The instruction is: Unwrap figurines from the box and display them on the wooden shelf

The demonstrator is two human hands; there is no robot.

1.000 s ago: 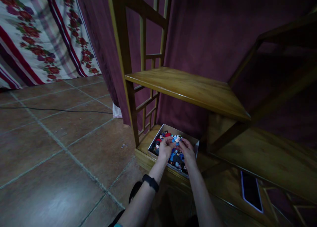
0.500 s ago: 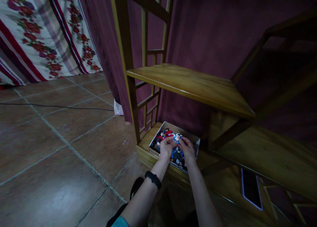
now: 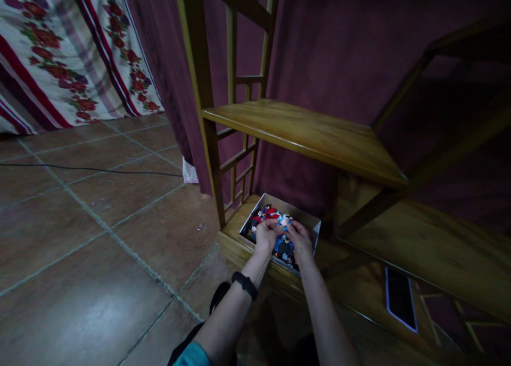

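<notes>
Between the fingertips of my left hand (image 3: 266,235) and my right hand (image 3: 299,239) is a small blue-and-white figurine (image 3: 284,221). Both hands are closed on it, just over an open white cardboard box (image 3: 315,235). Inside the box lie several small colourful figurines, red ones (image 3: 268,213) toward the back left and blue and dark ones (image 3: 285,247) toward the front. My wrists and fingers hide part of the contents and the box's front wall.
The box stands on the bottom board of a wooden shelf unit (image 3: 207,89), under a wooden shelf (image 3: 307,134). A phone (image 3: 400,298) with a pale purple edge lies at the right. A dark cable (image 3: 91,169) crosses the tiled floor.
The view has shifted slightly. Both hands still hold the figurine over the box, with only a slight change in how it sits between the fingers.
</notes>
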